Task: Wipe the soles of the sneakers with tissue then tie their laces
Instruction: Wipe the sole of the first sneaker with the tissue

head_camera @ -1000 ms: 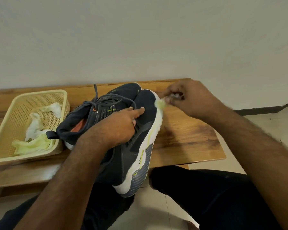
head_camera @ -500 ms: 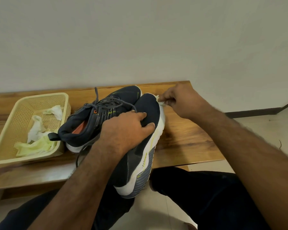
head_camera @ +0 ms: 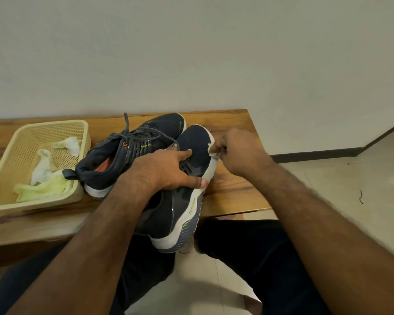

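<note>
Two dark navy sneakers with white soles are at the wooden bench. The near sneaker (head_camera: 168, 214) is tilted on its side, its heel hanging over the bench's front edge. My left hand (head_camera: 166, 169) grips its upper across the laces. My right hand (head_camera: 234, 151) pinches a small white tissue (head_camera: 212, 153) against the white sole edge near the toe. The second sneaker (head_camera: 132, 153) lies on the bench behind it, with loose grey laces and an orange insole showing.
A pale yellow plastic basket (head_camera: 14, 144) holding crumpled white and yellowish tissues stands at the bench's left. The wooden bench (head_camera: 232, 189) ends just right of the shoes. My dark-trousered legs are below, over a tiled floor (head_camera: 350, 178). A plain wall rises behind.
My right hand has slid the tissue from the toe tip down the sole's side edge toward me. My left hand has shifted its grip slightly on the upper.
</note>
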